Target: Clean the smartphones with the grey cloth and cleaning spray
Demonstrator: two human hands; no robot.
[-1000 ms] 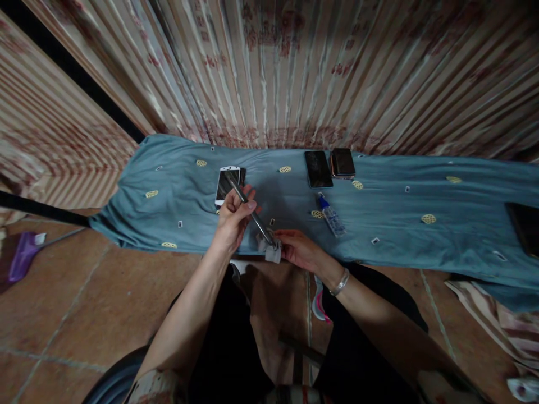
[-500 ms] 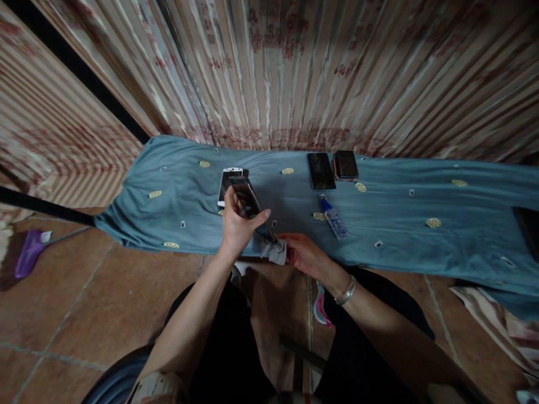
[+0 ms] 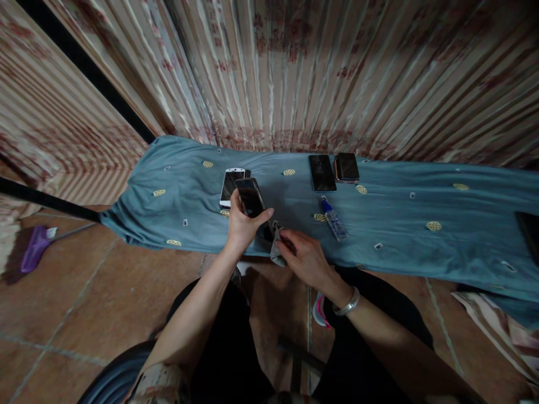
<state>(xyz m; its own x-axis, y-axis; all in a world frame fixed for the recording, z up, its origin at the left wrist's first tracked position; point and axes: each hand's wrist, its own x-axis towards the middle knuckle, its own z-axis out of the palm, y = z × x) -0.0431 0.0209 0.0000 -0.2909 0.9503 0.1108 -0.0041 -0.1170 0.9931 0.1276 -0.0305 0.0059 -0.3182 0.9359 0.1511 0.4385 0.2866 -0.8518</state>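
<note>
A dark smartphone (image 3: 251, 197) is gripped along its sides by my left hand (image 3: 244, 223), tilted above the front part of the blue cloth. My right hand (image 3: 304, 255) pinches a small grey cloth (image 3: 277, 252) against the phone's lower right end. Behind the held phone lies a white-framed phone (image 3: 229, 188) on the blue cloth, partly covered from view. Right of my hands, a clear bottle with a blue cap (image 3: 334, 220) lies on its side.
The patterned blue cloth (image 3: 400, 219) covers a long, narrow surface. Farther back lie a black phone (image 3: 322, 173) and a small stack of phones (image 3: 347, 168). A dark device (image 3: 528, 230) sits at the right edge. Pleated curtains (image 3: 286, 84) hang behind; a purple broom (image 3: 36, 247) is on the floor.
My right hand has turned over and moved slightly up with the grey cloth, its back now showing more. The held phone has tilted a little, its screen facing me more.
</note>
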